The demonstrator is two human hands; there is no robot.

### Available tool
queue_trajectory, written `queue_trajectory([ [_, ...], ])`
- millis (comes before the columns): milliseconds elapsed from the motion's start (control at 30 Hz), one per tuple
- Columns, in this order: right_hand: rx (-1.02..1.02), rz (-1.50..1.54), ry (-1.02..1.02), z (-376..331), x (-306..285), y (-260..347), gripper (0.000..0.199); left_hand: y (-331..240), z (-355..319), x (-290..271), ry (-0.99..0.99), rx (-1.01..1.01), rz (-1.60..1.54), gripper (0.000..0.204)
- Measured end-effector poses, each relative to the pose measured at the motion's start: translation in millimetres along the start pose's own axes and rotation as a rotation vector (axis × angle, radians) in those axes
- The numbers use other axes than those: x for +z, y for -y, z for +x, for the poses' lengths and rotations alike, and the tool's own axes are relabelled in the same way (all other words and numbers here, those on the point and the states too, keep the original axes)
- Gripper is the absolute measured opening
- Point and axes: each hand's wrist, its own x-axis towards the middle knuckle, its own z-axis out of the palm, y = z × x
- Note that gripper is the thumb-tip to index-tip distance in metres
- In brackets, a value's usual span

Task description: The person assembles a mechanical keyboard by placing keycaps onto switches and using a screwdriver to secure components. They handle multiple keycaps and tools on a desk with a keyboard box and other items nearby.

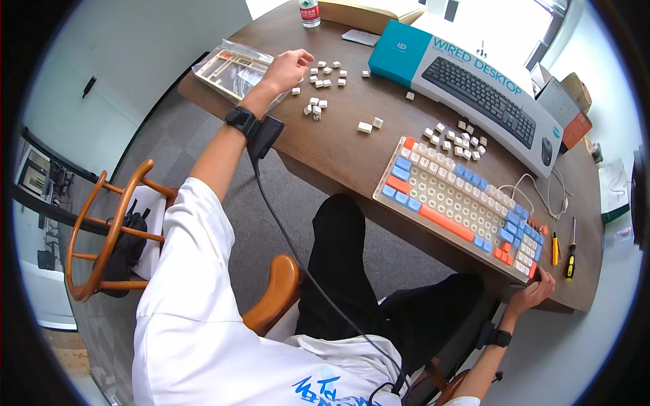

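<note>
My left hand hovers at the far left of the table, fingers loosely bent and apart, beside scattered white keycaps. Under its wrist lies a clear plastic bag around a pale frame-like part. A small cluster of keycaps sits nearer the table's front edge. At the right stands a mechanical keyboard with white, blue and orange keycaps; its middle rows are bare, showing switches. My right hand is at the keyboard's lower right corner, fingers stretched out along its edge and nothing visible in them.
A long teal and white keyboard box stands behind the loose keycaps. More keycaps lie between box and keyboard. Two screwdrivers rest right of the keyboard, near a white cable. A water bottle stands at the back.
</note>
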Motion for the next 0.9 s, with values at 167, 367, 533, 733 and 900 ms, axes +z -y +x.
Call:
queue_trajectory([
  [167, 0.013, 0.012, 0.005, -2, 6, 1, 0.033, 4, 16, 17, -0.036, 0.053, 0.160, 0.035],
  [367, -0.020, -0.028, 0.021, 0, 4, -4, 0.034, 19, 48, 37, 0.006, 0.061, 0.200, 0.038],
  [533, -0.020, -0.023, 0.047, 1, -1, 0, 0.033, 26, 64, 48, 0.033, 0.125, 0.204, 0.036],
  [733, -0.038, -0.027, 0.081, 5, -5, 3, 0.032, 10, 54, 44, -0.040, 0.300, 0.350, 0.023],
  [900, -0.045, -0.021, 0.088, 5, -5, 3, 0.033, 2, 45, 42, 0.031, 0.395, 0.343, 0.017],
])
